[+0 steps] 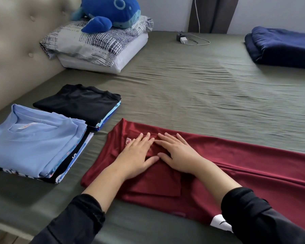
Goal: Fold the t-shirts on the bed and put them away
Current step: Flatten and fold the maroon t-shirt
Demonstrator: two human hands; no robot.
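**Both palms flat on the maroon t-shirt**

Maroon t-shirt (pixel 209 164) is lying lengthwise along the near edge of the bed (pixel 192 88), sleeves folded inward, its collar end pointing toward the headboard (pixel 16 41). Left hand (pixel 137 154) is pressing down on it with fingers straight and spread, gripping nothing. Right hand (pixel 179 154) is doing the same just beside it, fingertips nearly touching the left's. Both are resting near the collar end, over the folded-in sleeve.

2 stacks of folded t-shirts are sitting to the left of it: a near stack (pixel 33 141) topped by a light blue shirt, and a farther stack (pixel 79 103) topped by a black one.

Blue whale plush (pixel 109 13) is lying on the patterned pillow (pixel 95 43) by the headboard. Folded navy blanket (pixel 282 46) is resting at far right. White charger (pixel 183 40) with its cable is lying on the sheet near the far wall.
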